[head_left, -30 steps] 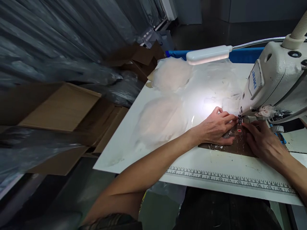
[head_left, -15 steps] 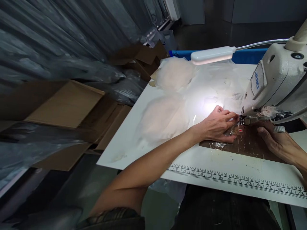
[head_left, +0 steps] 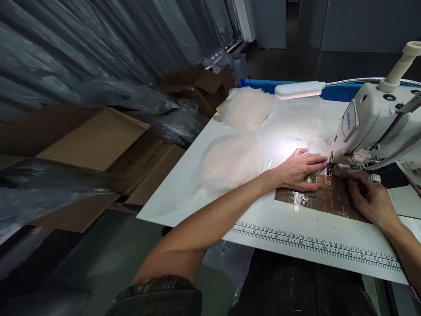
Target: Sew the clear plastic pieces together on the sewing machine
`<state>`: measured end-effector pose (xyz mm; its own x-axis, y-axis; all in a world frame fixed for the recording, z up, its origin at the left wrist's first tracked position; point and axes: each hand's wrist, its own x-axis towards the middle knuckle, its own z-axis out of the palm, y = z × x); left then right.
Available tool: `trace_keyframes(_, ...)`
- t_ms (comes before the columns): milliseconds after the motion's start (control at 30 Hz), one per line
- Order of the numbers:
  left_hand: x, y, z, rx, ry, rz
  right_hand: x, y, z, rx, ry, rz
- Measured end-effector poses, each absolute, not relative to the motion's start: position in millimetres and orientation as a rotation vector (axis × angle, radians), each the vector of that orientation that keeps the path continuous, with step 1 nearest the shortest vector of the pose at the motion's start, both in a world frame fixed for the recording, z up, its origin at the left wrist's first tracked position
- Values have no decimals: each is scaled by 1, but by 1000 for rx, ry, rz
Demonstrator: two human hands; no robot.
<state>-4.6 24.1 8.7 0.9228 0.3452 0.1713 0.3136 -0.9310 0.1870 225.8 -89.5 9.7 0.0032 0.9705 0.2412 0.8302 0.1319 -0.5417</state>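
Observation:
My left hand [head_left: 304,170] lies palm down with its fingers spread, just left of the needle and presser foot [head_left: 330,167] of a white sewing machine [head_left: 368,118]. Its fingertips press on thin sheer fabric [head_left: 317,148]. To the right of the needle, my right hand [head_left: 373,199] has its fingers curled and drawn together. What they pinch, if anything, is hidden. Beneath both hands is a shiny brown sheet [head_left: 329,206] with loose thread bits on it. A small red mark [head_left: 328,182] shows near the presser foot.
Two heaps of pale sheer pieces, a near heap [head_left: 230,162] and a far heap [head_left: 248,107], lie on the white table [head_left: 171,197]. A lamp [head_left: 299,90] hangs over it. A printed ruler [head_left: 312,243] runs along the front edge. Cardboard boxes [head_left: 95,140] stand left.
My right hand has come closer to the needle, and its fingers have drawn together. The left hand stays nearly in place, spread on the fabric. The camera view has shifted slightly.

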Motion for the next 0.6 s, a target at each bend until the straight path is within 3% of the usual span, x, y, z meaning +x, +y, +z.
trace_keyframes(333,-1,40,20,2868,539,169,220,-99,-14,-1663,-2028,81)
trace_keyframes(600,14,57,20,2965,1247,74,221,-100,-15,-1615,-2122,21)
